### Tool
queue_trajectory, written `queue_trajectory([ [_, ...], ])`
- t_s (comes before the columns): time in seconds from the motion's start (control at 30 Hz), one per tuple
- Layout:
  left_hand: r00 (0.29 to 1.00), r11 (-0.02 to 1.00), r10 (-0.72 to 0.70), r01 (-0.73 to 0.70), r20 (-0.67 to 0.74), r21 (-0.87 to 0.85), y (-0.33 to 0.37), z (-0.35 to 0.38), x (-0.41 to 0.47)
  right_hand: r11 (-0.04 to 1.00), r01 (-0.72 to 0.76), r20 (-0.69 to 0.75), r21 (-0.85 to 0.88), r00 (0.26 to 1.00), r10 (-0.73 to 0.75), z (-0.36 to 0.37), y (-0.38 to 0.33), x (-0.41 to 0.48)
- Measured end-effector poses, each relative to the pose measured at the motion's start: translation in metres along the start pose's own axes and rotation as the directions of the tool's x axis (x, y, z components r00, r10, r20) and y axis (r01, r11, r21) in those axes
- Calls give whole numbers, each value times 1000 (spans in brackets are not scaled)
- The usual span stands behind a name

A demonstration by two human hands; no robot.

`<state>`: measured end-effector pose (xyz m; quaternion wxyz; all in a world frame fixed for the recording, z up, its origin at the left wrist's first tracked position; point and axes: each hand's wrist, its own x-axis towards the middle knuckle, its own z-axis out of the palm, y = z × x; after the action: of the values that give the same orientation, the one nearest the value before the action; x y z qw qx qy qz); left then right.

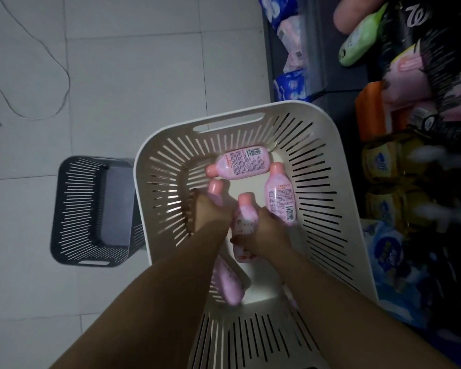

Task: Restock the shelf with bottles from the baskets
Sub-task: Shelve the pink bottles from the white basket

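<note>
Looking down from my head, a dark grey basket (91, 209) stands on the pale tiled floor (131, 75) to my left, right against the left wall of the white basket (250, 115) that I am reaching into. A thin cable (68, 81) loops over the tiles at the far left. Along my right runs the shelf (318, 62), dim and partly blurred, crowded with soft packs: a green pouch (359, 38) up top, pink packs (407, 75) below it, an orange pack (370, 113), then yellow packs (383, 161), and blue packs (389, 251) nearest me. My forearms cross the near half of the white basket and hide part of its bottom. My left forearm covers the upper end of a half-hidden bottle (229, 286) lying toward the near wall.

All the bottles I can see are in the white basket: small, pink, with rounded salmon caps. My left hand (210, 211) is clenched round the left bottle (215, 186), and only its cap pokes out past my fingers. My right hand (266, 233) grasps the middle bottle (244, 222) round its lower body, cap pointing away from me, its printed front showing. Two more lie loose beyond my hands. The barcode bottle (242, 162) is on its side by the far wall, back label up, cap to the left. The right bottle (280, 198) lies along the right side, label up, its cap just beside the barcode bottle's base.
</note>
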<state>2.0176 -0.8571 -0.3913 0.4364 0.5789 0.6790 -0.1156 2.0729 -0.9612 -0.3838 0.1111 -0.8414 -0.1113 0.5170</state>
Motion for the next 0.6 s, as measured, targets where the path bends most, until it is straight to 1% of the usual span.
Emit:
queue_trajectory([
  [0.03,999,998,35,-34,30,-49,3,-4,-5,1000,4,-4,8,1000,-4,-2,0,0],
  [0.07,997,997,62,-60,47,-55,4,-6,-8,1000,2,4,14,1000,-2,-6,0,-2],
  [0.1,994,997,75,-72,79,-41,6,-9,-13,999,2,5,37,1000,-2,-11,-2,-6],
  [0.17,980,986,164,-162,108,-27,8,-13,-21,998,8,-26,68,1000,-6,-22,-5,-14],
  [0.23,958,967,254,-255,136,-5,14,-21,-31,997,55,-70,59,996,-51,-31,-4,-24],
  [0.27,942,954,299,-300,151,-13,17,-26,-36,994,66,-76,84,995,-60,-34,-3,-29],
  [0.33,910,935,355,-345,215,-84,23,-42,-51,981,120,-91,151,990,-107,-41,-6,-45],
  [0.37,893,924,381,-360,239,-127,28,-52,-61,976,155,-108,150,984,-140,-46,-8,-55],
  [0.47,846,869,482,-430,227,-243,36,-82,-84,938,254,-135,236,964,-228,-65,-14,-81],
  [0.53,828,849,510,-441,234,-290,43,-105,-100,925,313,-168,215,945,-281,-87,-27,-107],
  [0.6,817,836,516,-414,259,-360,48,-131,-120,929,347,-207,126,925,-317,-113,-41,-134],
])
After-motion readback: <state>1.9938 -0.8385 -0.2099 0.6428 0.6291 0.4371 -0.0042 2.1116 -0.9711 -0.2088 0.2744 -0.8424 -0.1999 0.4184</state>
